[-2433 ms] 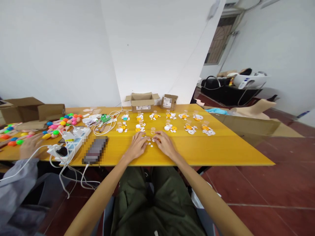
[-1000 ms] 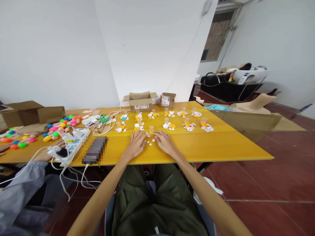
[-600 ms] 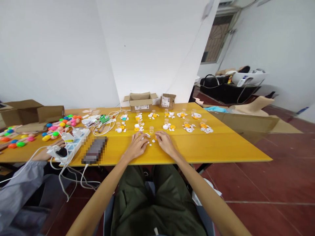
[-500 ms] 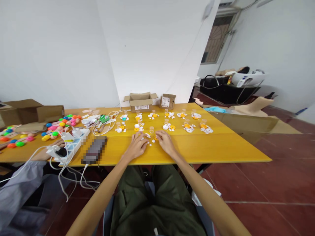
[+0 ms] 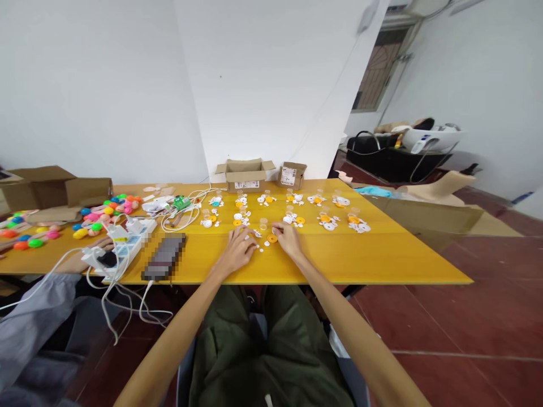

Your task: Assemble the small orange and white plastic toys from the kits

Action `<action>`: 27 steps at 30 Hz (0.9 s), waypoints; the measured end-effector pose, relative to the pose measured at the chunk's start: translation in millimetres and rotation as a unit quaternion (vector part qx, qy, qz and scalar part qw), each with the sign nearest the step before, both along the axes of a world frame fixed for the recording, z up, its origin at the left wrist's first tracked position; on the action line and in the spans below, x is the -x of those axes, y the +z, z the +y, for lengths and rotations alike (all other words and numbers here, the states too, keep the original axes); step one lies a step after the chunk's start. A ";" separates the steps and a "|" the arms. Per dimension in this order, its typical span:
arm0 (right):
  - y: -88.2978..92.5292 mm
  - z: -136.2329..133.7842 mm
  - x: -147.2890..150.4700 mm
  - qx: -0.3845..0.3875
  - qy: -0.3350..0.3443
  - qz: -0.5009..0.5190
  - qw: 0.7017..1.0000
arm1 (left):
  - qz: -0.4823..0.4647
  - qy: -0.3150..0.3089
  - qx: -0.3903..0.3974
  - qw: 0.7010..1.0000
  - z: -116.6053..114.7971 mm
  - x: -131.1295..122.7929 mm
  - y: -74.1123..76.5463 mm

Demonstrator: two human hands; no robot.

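My left hand [image 5: 239, 249] rests on the yellow table with its fingers curled beside small white pieces [image 5: 257, 233]. Something small and white shows at its fingertips, too small to name. My right hand [image 5: 288, 239] is closed, thumb and fingers pinched just above an orange ring [image 5: 272, 239]; what they hold, if anything, is hidden. Between the hands stands a clear plastic cup [image 5: 263, 225]. Small white discs [image 5: 261, 250] lie on the table in front of it.
Behind my hands, several piles of white and orange plastic parts [image 5: 328, 223] with clear cups stand in rows. Farther back are two cardboard boxes [image 5: 245, 180]. To the left lie a phone [image 5: 164, 257], a power strip [image 5: 131, 249], cables and colourful balls. Another person's sleeve [image 5: 38, 316] is at far left.
My right hand has moved slightly away from me and off the orange ring, which now shows fully. The left hand stays nearly in place. The whole view has shifted a little.
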State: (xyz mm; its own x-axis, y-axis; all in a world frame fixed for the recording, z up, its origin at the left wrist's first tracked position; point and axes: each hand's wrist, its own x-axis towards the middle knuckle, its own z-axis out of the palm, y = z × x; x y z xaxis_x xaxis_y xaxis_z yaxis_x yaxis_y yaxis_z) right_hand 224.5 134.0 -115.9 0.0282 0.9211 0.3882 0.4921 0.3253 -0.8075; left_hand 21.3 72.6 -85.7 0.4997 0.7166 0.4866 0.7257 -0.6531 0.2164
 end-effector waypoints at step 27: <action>-14.1 -32.0 -5.1 -0.079 0.057 -0.112 0.989 | 0.033 0.025 -0.016 0.999 -0.8 2.3 -3.0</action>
State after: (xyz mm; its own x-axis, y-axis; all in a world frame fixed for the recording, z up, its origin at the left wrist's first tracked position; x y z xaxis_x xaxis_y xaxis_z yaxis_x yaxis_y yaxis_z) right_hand 229.6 102.0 -130.0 -0.1762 0.8406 0.5122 0.6059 0.5027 -0.6165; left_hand 19.0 71.8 -88.7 0.4953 0.7266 0.4762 0.7699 -0.6211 0.1469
